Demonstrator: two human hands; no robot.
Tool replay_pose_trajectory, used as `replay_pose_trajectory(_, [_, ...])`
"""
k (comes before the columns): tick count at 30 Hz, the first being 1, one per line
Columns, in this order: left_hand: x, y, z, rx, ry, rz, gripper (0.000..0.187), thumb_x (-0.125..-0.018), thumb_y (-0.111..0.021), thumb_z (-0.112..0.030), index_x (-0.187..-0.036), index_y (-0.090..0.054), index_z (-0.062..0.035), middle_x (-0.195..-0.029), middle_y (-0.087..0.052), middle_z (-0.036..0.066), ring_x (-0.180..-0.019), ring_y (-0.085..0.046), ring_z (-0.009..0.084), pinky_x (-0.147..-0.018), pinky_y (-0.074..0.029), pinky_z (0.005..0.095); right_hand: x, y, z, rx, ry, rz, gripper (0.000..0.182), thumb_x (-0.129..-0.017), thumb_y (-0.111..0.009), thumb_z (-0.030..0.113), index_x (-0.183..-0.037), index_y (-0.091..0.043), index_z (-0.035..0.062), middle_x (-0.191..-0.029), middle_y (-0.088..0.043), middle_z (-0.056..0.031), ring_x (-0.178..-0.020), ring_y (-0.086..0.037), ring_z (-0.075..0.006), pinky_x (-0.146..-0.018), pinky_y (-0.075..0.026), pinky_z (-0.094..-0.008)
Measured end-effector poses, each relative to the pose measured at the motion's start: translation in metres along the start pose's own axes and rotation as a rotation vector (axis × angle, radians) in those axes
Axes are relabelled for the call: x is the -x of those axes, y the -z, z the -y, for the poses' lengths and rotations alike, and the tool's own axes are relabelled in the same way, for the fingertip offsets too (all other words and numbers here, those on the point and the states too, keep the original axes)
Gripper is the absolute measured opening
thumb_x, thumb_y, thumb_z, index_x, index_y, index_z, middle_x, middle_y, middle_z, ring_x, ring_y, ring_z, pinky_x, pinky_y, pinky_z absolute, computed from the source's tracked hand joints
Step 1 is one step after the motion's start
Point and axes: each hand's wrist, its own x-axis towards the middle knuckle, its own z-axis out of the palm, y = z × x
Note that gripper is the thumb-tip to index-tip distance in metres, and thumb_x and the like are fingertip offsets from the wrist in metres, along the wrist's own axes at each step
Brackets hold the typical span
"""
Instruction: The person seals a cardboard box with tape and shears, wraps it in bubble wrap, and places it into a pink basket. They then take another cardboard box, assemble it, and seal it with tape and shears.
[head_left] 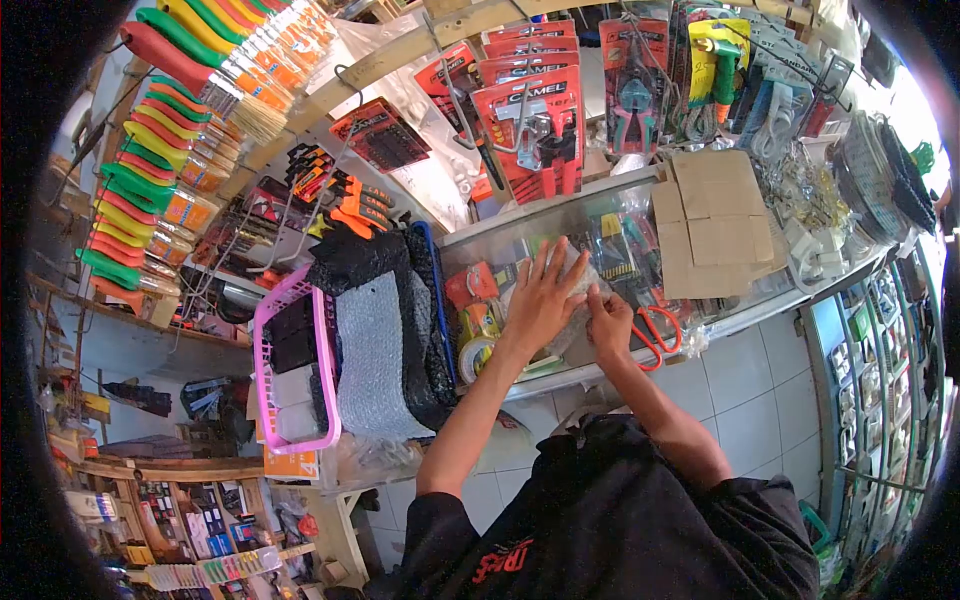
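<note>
My left hand (541, 303) lies flat with fingers stretched over a whitish clear-plastic bundle (574, 304) on the glass counter (480, 238). Close beside it, my right hand (609, 322) is closed, thumb and fingers pinched together at the bundle's right edge. What the pinch holds is too small to make out. Orange-handled scissors (657, 337) lie just right of my right hand. Left of my left wrist are a roll of tape (476, 358) and a red-orange packet (471, 285).
A pink basket (262, 370) stands at the left, beside bubble wrap (375, 355). Folded brown cardboard (716, 222) lies on the counter's right part. Packaged tools (535, 130) hang from hooks ahead, and paintbrushes (150, 200) hang at the upper left.
</note>
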Motion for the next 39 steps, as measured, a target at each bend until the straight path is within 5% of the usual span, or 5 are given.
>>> replay_pose_trajectory(21, [-0.001,-0.001,-0.007,-0.123,0.031,-0.006,0.069,-0.100,-0.064,-0.038,-0.162,-0.038,-0.0225,-0.166,-0.034,0.017,-0.149,-0.038,0.0440,-0.115,-0.040,0.0583,-0.009,-0.002,-0.018,0.243,0.128,-0.048,0.038,-0.106,-0.062,0.026,-0.085,-0.061,-0.0052,-0.066,-0.059,-0.0049,-0.064,-0.052,-0.0129,-0.055,-0.041,-0.0360])
replay_pose_trajectory(27, [0.001,-0.005,-0.009,-0.181,0.057,0.006,0.075,-0.098,-0.067,-0.039,-0.164,-0.034,-0.0234,-0.168,-0.032,0.015,-0.150,-0.036,0.0426,-0.117,-0.038,0.0588,0.055,0.008,0.027,0.146,0.095,0.056,0.053,-0.108,-0.058,0.028,-0.144,-0.042,-0.0082,-0.114,-0.063,-0.0189,-0.084,-0.063,-0.0230,-0.077,-0.053,-0.0399])
replay_pose_trajectory(30, [0.002,-0.008,-0.010,-0.161,0.062,0.006,0.077,-0.098,-0.066,-0.039,-0.165,-0.033,-0.0205,-0.169,-0.030,0.015,-0.151,-0.035,0.0419,-0.119,-0.037,0.0590,0.077,0.024,0.028,0.415,0.475,0.182,0.068,-0.110,-0.051,0.028,-0.159,-0.021,-0.0088,-0.151,-0.043,-0.0271,-0.129,-0.055,-0.0324,-0.111,-0.042,-0.0456])
replay_pose_trajectory(33, [0.003,-0.009,-0.007,-0.149,0.060,0.006,0.077,-0.099,-0.065,-0.038,-0.165,-0.031,-0.0153,-0.170,-0.029,0.014,-0.152,-0.033,0.0414,-0.119,-0.035,0.0595,0.081,0.021,0.031,0.294,0.498,0.382,0.074,-0.111,-0.046,0.029,-0.164,-0.008,-0.0077,-0.171,-0.012,-0.0279,-0.160,-0.012,-0.0350,-0.129,-0.012,-0.0457])
replay_pose_trajectory(39, [0.002,-0.008,-0.001,-0.048,0.098,0.073,0.075,-0.104,-0.057,-0.039,-0.166,-0.025,-0.0109,-0.172,-0.024,0.015,-0.157,-0.025,0.0424,-0.121,-0.029,0.0611,0.054,-0.005,0.008,0.161,0.465,0.540,0.083,-0.113,-0.035,0.041,-0.163,0.011,-0.0054,-0.173,0.016,-0.0242,-0.160,0.014,-0.0350,-0.129,0.002,-0.0446])
